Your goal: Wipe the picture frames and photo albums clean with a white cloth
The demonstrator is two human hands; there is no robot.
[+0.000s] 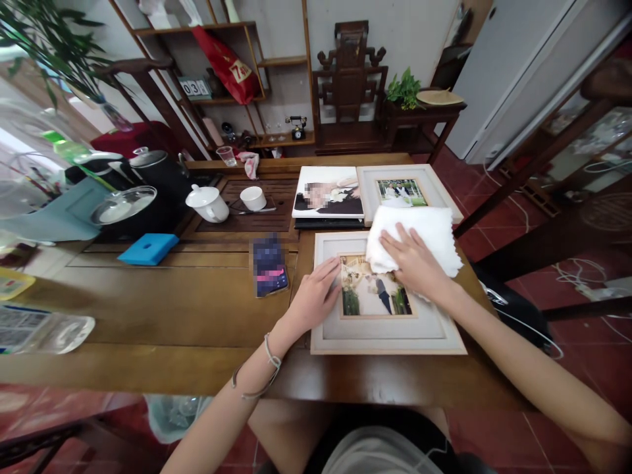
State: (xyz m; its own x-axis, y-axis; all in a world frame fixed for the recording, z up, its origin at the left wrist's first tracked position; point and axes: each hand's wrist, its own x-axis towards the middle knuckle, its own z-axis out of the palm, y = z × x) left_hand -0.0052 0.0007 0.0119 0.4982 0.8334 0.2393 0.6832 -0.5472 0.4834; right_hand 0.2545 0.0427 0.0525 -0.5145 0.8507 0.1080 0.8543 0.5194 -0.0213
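Observation:
A white picture frame [326,336] with a wedding photo [363,296] in its middle lies flat on the wooden table in front of me. On its left border rests my left hand [316,293], fingers stretched out, with the fingertips at the photo's edge. My right hand [415,260] holds a folded white cloth [434,230] down against the frame's upper right part, its fingers over the cloth. The cloth hides that corner and overlaps a second white frame [368,187] behind. Beside that one, a photo panel [306,174] sits on something dark.
Left of the frame lies a phone [271,276]. Farther left are a blue block [148,249], a lidded white teapot [207,203], a small white cup [253,197] on a tea tray and a glass-lidded pot [126,204]. The table's front edge [370,388] is close to my lap.

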